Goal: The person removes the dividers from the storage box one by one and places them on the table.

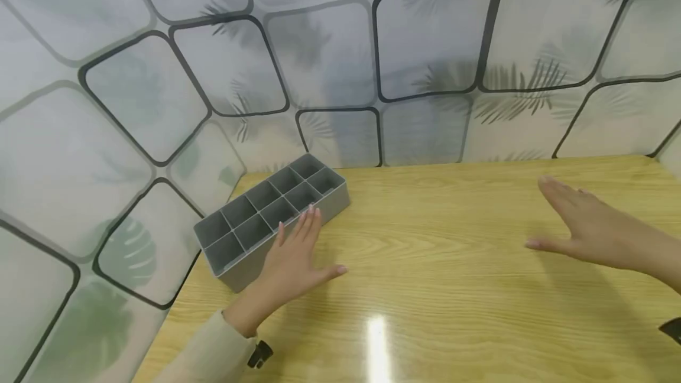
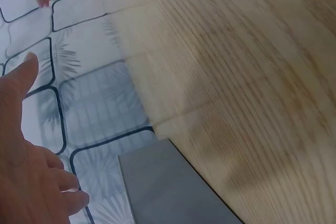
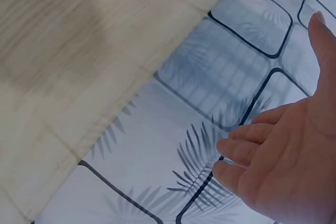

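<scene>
A grey divided box (image 1: 289, 232) with two rows of square compartments stands at an angle on the left of the table; no contents show in it. My left hand (image 1: 295, 265) is spread over the near long side of the box, thumb pointing right, and holds nothing. In the left wrist view, the box's grey side (image 2: 168, 187) lies beside the left hand (image 2: 31, 156). Well to the right, my right hand (image 1: 601, 229) hovers above the table, fingers extended and thumb apart. The right wrist view shows that hand (image 3: 283, 150) with a bare palm.
The light wooden table (image 1: 452, 288) runs back to a wall with patterned covering (image 1: 431, 46). More patterned wall (image 1: 69, 152) closes off the left side, close behind the box. A bright light reflection (image 1: 378, 347) lies on the table near the front.
</scene>
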A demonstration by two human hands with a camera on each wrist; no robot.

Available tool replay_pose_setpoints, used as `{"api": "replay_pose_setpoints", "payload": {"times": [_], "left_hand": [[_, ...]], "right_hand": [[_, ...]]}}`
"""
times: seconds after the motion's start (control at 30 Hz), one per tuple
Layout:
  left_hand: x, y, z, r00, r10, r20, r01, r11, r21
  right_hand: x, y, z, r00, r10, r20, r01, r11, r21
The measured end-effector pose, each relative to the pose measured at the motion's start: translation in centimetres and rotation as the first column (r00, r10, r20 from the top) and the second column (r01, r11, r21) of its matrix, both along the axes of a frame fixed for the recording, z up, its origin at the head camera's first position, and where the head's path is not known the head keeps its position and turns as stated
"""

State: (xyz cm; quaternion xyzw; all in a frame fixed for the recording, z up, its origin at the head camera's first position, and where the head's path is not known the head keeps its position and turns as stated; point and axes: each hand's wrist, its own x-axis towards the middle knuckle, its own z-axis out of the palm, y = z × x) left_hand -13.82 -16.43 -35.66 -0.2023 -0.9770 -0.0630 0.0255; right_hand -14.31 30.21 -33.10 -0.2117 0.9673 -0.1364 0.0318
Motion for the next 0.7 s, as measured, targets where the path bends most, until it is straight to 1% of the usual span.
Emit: {"api": "replay_pose_setpoints", "payload": {"times": [0.17,0.33,0.53,0.7], "left_hand": [[0.4,-1.2,-0.2,1.0,0.02,-0.023,-0.019,0.999,0.031],[0.7,-2.3,-0.4,0.999,0.05,-0.006,-0.05,0.999,0.008],[1.1,-3.6,0.4,0.997,0.073,-0.03,-0.073,0.997,0.001],[1.6,-4.8,1.0,0.995,0.096,-0.024,-0.096,0.995,-0.001]], "right_hand": [[-0.9,-1.4,1.1,0.998,0.003,0.059,-0.001,0.999,-0.045],[-2.0,-2.8,1.9,0.996,0.03,0.079,-0.023,0.996,-0.086],[-3.0,-4.5,2.8,0.994,0.071,0.082,-0.064,0.994,-0.083],[-3.7,-5.9,3.1,0.99,0.095,0.108,-0.087,0.993,-0.077]]}}
